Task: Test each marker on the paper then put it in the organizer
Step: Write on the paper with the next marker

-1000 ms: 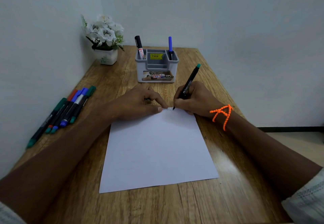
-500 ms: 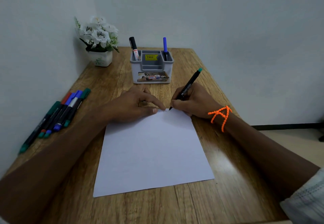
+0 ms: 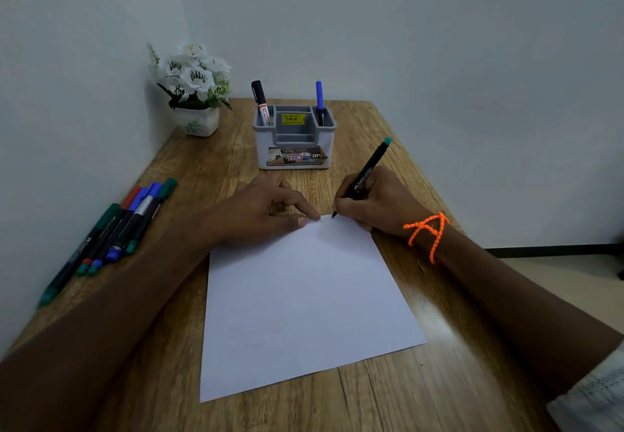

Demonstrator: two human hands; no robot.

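You have a brown wood-grain bench (image 3: pixel 189 175) under a plain white paper (image 3: pixel 304 300). The marker (image 3: pixel 366 173) in your right hand (image 3: pixel 374 202) is black with a teal end and white lettering. At nine o'clock lie markers (image 3: pixel 111 232) capped teal, red and blue. At twelve o'clock the grey organizer (image 3: pixel 293 141) bears a yellow sticker and holds a black marker (image 3: pixel 259 99) and a blue marker (image 3: pixel 319 95). At eleven o'clock are white flowers (image 3: pixel 192 73) with green leaves. Your right wrist wears an orange beaded band (image 3: pixel 426 234).
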